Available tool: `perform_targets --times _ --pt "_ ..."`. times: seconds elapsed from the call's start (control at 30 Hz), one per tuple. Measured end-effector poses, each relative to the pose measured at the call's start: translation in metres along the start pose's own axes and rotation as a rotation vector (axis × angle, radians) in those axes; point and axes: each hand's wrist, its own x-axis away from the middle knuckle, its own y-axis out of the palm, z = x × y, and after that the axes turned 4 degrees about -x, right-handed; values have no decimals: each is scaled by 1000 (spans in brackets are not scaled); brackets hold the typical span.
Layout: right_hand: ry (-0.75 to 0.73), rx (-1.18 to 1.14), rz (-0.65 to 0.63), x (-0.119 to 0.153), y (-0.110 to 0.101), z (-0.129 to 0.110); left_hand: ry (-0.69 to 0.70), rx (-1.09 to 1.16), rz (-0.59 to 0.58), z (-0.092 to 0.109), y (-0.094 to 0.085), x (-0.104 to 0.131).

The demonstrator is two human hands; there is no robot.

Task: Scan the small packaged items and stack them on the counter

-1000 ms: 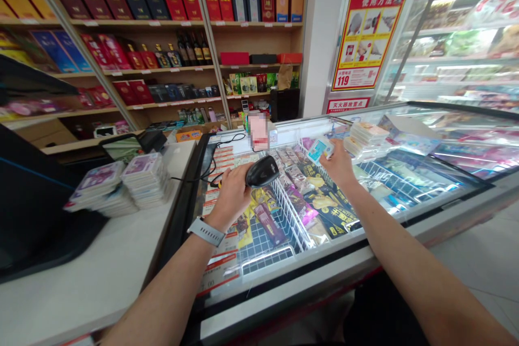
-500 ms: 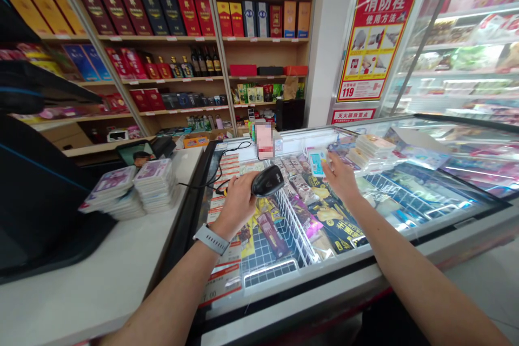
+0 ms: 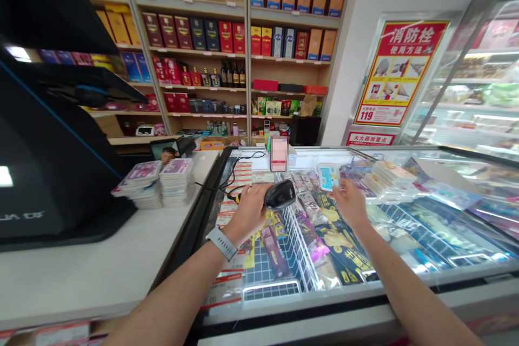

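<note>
My left hand is wrapped around a black handheld barcode scanner, its head turned right toward a flat pack. A dark cable trails behind the scanner. My right hand pinches the lower right edge of that flat white-and-blue pack, thumb and fingers close together. The pack is over the glass top of a chest freezer; whether it rests on the glass I cannot tell. Just right of my right hand sits a stack of flat white packs.
Two stacks of similar packs stand on the white counter, beside a black checkout terminal. A phone-like screen stands at the freezer's back edge. Shelves of boxes and bottles line the wall; a red poster hangs right.
The camera view has tilted up and left, so the scene sits lower and further right. My right hand has moved down along the pack's edge. The scanner stays in my left hand.
</note>
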Motion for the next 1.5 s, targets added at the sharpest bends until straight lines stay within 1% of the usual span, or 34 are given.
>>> perform_targets --times 0.1,0.27,0.4,0.5,0.77,1.0,1.27,1.5 --pt "51 -108 14 1 4 0 -2 1 3 -1 1 1" --pt "187 -467 -30 0 13 3 -1 1 10 1 0 1" --pt "260 -587 -10 1 15 3 0 17 7 1 -2 1" --pt "277 -600 1 1 13 1 -1 22 14 1 -1 1" --pt "253 -633 -4 3 14 -2 7 19 33 0 0 0" --pt "256 -647 -44 6 20 -6 34 5 37 -1 2 0" --pt "269 -641 -71 8 19 -8 28 2 28 2 -2 -1" --pt "267 -630 -53 10 18 -12 15 4 22 3 -2 -1"
